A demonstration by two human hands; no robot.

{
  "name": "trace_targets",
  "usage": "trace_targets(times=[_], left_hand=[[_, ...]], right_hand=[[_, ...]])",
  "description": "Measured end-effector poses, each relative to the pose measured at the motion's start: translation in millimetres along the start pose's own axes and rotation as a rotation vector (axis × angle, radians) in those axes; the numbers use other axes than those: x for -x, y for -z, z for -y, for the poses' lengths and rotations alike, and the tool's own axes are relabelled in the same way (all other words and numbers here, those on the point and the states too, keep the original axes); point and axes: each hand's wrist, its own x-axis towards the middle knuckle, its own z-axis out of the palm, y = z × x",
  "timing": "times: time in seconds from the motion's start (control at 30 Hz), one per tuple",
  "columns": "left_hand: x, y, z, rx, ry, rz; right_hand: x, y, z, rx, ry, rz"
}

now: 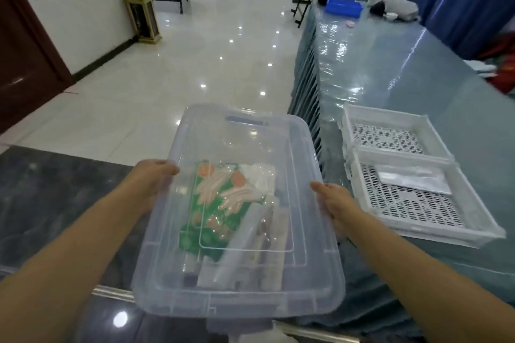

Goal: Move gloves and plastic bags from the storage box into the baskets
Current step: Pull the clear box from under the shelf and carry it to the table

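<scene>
I hold a clear plastic storage box [312,273] with its lid on, in the air left of the table. My left hand [152,175] grips its left rim and my right hand [335,202] grips its right rim. Through the lid I see a green glove packet [217,214] printed with pink gloves, a white folded item [259,178] and rolled plastic bags [267,253]. Two white slotted baskets stand on the table to the right: the far basket [387,120] looks bare, the near basket [473,220] holds a flat clear bag [415,178].
The long table [390,64] has a shiny blue-grey cover and a pleated skirt. A blue tray [344,7] and a grey bundle [395,8] lie at its far end. Glossy floor stretches to the left, with a gold bin [142,18] by the wall.
</scene>
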Motion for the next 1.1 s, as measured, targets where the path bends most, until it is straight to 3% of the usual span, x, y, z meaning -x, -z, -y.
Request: trace_targets(times=[0.5, 0.67, 0.93, 1.1], left_hand=[[-293, -95, -149, -0.018, 0.006, 0.163], [-394, -134, -223, -0.026, -0.035, 0.322], [-524, -218, -338, -0.28, -0.299, 0.61], [-571, -284, -407, -0.323, -0.421, 0.779]], right_hand=[[-252, -42, 148, -0.124, -0.051, -0.112], [-323, -47, 195, -0.228, -0.039, -0.217], [-408, -50, 261, -0.396, -0.007, -0.454], [-437, -40, 293, -0.522, -0.006, -0.643]])
